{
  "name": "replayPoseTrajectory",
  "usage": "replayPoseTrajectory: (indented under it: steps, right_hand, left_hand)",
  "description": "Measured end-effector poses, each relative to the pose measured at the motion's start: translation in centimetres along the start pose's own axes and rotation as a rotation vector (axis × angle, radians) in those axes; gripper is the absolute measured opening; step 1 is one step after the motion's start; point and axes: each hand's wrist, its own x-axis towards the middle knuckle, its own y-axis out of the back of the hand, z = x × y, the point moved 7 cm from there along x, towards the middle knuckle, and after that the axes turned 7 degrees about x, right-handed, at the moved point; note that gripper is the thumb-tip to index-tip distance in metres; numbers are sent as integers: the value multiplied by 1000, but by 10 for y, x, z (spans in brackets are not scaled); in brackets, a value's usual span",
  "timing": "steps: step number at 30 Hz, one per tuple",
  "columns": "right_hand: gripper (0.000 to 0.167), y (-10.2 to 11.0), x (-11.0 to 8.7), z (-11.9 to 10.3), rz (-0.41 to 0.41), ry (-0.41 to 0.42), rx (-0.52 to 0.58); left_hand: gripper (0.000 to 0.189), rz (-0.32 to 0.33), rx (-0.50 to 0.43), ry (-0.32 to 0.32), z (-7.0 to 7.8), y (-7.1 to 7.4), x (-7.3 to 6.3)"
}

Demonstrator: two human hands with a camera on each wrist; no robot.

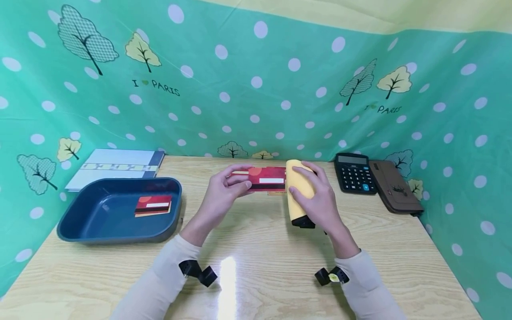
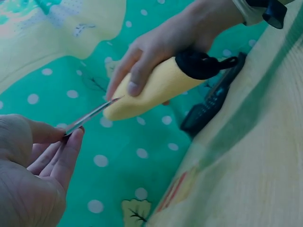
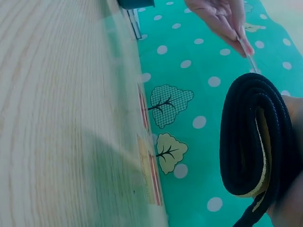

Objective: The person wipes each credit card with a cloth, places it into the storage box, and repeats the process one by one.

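Note:
My left hand [image 1: 226, 189] pinches a red card [image 1: 266, 172] with a white strip and a dark stripe by its left end, between thumb and fingers. In the left wrist view the card [image 2: 92, 117] is edge-on, its far end against a rolled yellow cloth [image 2: 158, 90]. My right hand [image 1: 321, 198] grips that cloth, fingers and thumb wrapped about its sides. Black edging in coiled layers shows on the cloth's near end [image 3: 236, 137] in the right wrist view. Other cards [image 3: 149, 165] lie flat on the table behind, partly hidden by the held card in the head view.
At left stands a dark blue basin [image 1: 114, 235] with red cards [image 1: 153, 204] inside. A pale blue book or folder [image 1: 116, 159] lies behind it. A black calculator [image 1: 355, 174] and a brown zipped wallet [image 1: 394, 186] are at back right. Patterned green fabric [image 1: 256, 102] surrounds the table.

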Motion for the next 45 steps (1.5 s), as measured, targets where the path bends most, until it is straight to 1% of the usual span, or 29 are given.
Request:
replayPoseTrajectory:
  steps: [4,7,10,14,18,20,22,24,27,31,33,36,40,43,45]
  right_hand:
    - [50,0,1,0,1,-7,16]
    - [50,-1,2,0,-3,-10,25]
    - [50,-2,2,0,-7,-9,27]
    - [50,-1,2,0,-13,-9,27]
    - [50,0,2,1,-12,-11,23]
    - [50,1,2,1,-12,-12,24]
    - [50,1,2,1,-12,-13,28]
    - [50,1,2,1,-15,-14,31]
    - [50,1,1,2,-17,-16,31]
    - [50,1,1,2,-18,-13,29]
    - [50,2,1,2,-20,-11,27]
    - [50,2,0,1,-23,-11,25]
    - [49,1,0,1,-27,-13,28]
    - [49,1,0,0,-29,-14,30]
    - [49,1,0,0,-29,-14,31]
  left_hand:
    - [46,14,21,-11,10,11,-3]
    - [47,34,39,-20,18,26,-7]
    - [47,60,78,-16,24,45,-12]
    - [47,90,158,-15,32,74,-19]
    - [50,99,195,-46,39,99,-29]
    - [52,107,218,-48,41,111,-34]
    - [53,119,247,-40,42,123,-40]
    - [53,139,276,-16,41,136,-47]
    - [54,167,280,12,39,156,-55]
    - [55,213,327,41,37,182,-66]
    - [55,233,368,57,35,194,-71]
    - [57,247,381,72,30,210,-78]
    - [58,235,340,70,22,228,-87]
    - [57,202,273,53,17,239,-91]
    - [53,173,238,37,15,245,-93]
